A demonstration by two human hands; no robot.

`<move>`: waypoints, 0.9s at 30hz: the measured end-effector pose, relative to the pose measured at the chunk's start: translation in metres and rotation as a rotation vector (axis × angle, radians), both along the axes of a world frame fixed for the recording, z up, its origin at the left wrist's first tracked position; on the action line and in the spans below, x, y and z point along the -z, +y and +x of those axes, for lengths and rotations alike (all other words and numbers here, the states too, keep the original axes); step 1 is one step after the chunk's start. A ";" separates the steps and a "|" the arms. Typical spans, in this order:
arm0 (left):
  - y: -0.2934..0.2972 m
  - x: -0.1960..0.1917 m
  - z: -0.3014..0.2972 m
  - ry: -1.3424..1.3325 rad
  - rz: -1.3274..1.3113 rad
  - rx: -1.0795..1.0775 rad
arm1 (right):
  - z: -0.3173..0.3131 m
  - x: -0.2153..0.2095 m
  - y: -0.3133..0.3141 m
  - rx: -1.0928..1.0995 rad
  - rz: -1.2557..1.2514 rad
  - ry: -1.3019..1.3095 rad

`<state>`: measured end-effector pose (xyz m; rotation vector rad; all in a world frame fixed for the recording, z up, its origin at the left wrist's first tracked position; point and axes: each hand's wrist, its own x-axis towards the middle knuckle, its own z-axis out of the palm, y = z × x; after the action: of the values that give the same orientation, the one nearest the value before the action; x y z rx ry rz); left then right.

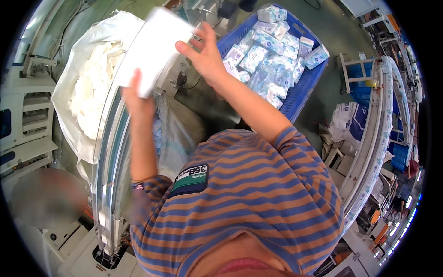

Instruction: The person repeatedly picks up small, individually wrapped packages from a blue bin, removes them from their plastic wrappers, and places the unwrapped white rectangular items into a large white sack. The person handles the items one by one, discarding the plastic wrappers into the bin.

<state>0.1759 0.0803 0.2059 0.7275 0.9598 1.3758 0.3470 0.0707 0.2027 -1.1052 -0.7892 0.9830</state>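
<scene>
A white rectangular block that looks like stacked tissue paper (pixel 154 51) is tilted over the conveyor rail, its edges blurred. At its near end my left hand (pixel 138 99) grips it, the thumb lying over its face; the other fingers are hidden beneath. Beside its right edge is my right hand (pixel 205 57), with thumb and fingers spread apart. The thumb tip meets that edge, but whether it presses there I cannot tell. Farther right, a blue plastic crate (pixel 302 94) holds many blue-and-white tissue packs (pixel 254 57), some heaped up to the rim.
A curved conveyor rail (pixel 108 152) runs along my left. Beyond it, a large white bag (pixel 64 92) holds cream-coloured paper scraps (pixel 94 83). A translucent sack (pixel 173 134) hangs near my left forearm. Another conveyor (pixel 369 152) curves along the right, near a white-and-blue sack (pixel 348 122).
</scene>
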 end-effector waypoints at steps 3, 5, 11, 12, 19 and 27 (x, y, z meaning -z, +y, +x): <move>0.048 0.001 -0.106 0.157 -0.201 0.028 | 0.028 0.017 -0.016 -0.264 -0.049 0.061; 0.038 0.023 -0.156 0.201 -0.489 0.162 | 0.059 0.039 -0.053 -0.315 -0.163 0.172; 0.028 0.058 -0.200 1.055 -0.924 0.151 | 0.134 0.128 -0.173 0.007 -0.702 0.135; 0.040 0.070 -0.239 1.178 -0.798 0.204 | 0.147 0.133 -0.185 0.032 -0.763 0.109; -0.028 -0.042 0.076 1.224 0.235 0.150 | 0.231 0.233 -0.187 -0.101 -1.101 -0.744; -0.091 0.111 0.123 0.906 0.167 0.824 | 0.247 0.328 -0.170 -0.308 -1.192 -0.917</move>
<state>0.2985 -0.0106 0.0953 1.7174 1.0279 0.3559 0.5944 -0.0996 -0.1258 -2.6373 -1.1310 1.2235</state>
